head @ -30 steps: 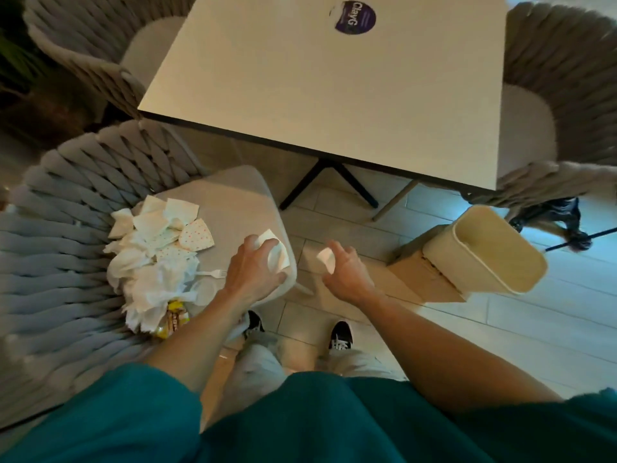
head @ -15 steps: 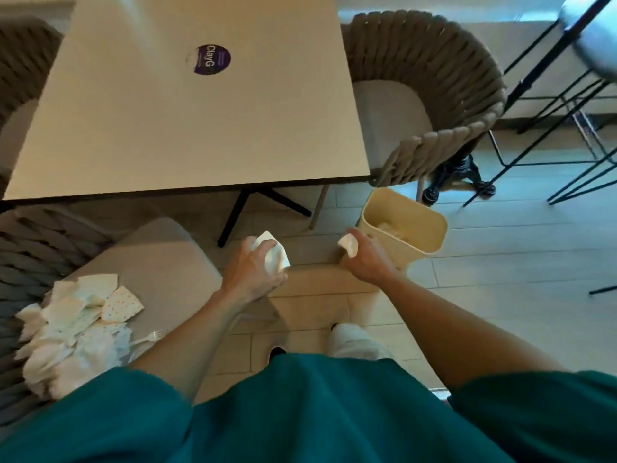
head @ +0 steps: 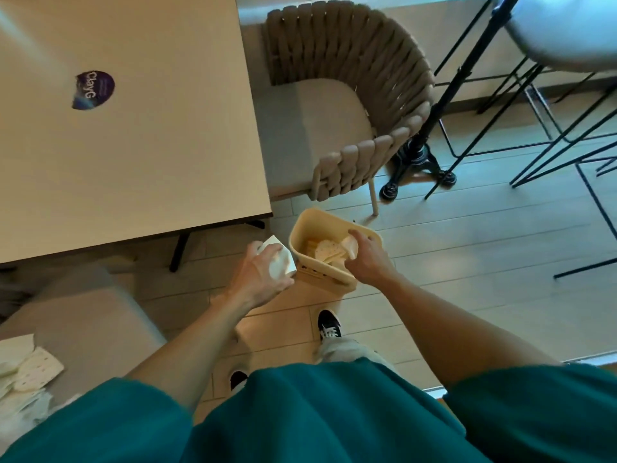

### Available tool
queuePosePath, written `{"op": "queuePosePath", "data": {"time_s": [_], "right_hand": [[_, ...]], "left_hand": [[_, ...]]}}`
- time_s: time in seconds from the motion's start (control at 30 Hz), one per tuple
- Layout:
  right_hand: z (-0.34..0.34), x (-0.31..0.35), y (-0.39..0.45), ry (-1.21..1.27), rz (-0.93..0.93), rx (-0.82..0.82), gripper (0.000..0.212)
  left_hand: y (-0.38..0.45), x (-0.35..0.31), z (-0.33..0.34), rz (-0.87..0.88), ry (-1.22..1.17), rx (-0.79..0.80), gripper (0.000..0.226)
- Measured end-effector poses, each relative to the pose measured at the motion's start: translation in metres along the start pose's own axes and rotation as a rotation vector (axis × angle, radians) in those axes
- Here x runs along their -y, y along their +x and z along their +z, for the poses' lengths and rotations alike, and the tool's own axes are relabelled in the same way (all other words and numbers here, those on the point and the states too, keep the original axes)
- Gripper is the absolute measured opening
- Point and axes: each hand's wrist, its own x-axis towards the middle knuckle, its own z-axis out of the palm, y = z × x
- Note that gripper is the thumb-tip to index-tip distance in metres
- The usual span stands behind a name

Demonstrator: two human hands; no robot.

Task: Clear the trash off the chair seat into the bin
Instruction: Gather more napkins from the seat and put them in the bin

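Two hands hold paper at the bin [head: 335, 242], which stands on the floor off the counter's [head: 140, 135] near right corner. The right hand [head: 365, 259] is over the bin's opening, its grip closed on a crumpled napkin [head: 350, 246]. The left hand [head: 258, 274] is just beside the bin's left wall, its grip closed on a white wad [head: 279, 259]. More trash [head: 23, 372] lies at the left edge of the seat [head: 83, 315]
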Motion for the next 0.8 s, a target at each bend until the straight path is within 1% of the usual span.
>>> {"op": "queuePosePath", "data": {"time_s": [0.17,0.33,0.47,0.63,0.7,0.8], "right_hand": [[-0.009,-0.018,0.029,-0.034,-0.002,0.071,0.084],[-0.015,-0.042,0.04,-0.03,0.037,0.072,0.068],[-0.023,-0.054,0.046,-0.023,0.049,0.09,0.063],[-0.029,-0.059,0.048,-0.032,0.055,0.104,0.059],[-0.028,-0.057,0.047,-0.039,0.044,0.117,0.058],[-0.023,-0.047,0.046,-0.048,0.028,0.158,0.057]], "left_hand": [[0.028,-0.041,0.008,-0.016,0.016,-0.008,0.071],[0.058,-0.073,0.016,-0.028,0.055,0.053,0.075],[0.08,-0.093,0.025,-0.022,0.108,0.108,0.075],[0.097,-0.099,0.031,-0.057,0.207,0.106,0.081],[0.093,-0.095,0.03,-0.058,0.207,0.083,0.078],[0.078,-0.083,0.025,-0.081,0.164,0.069,0.066]]}}
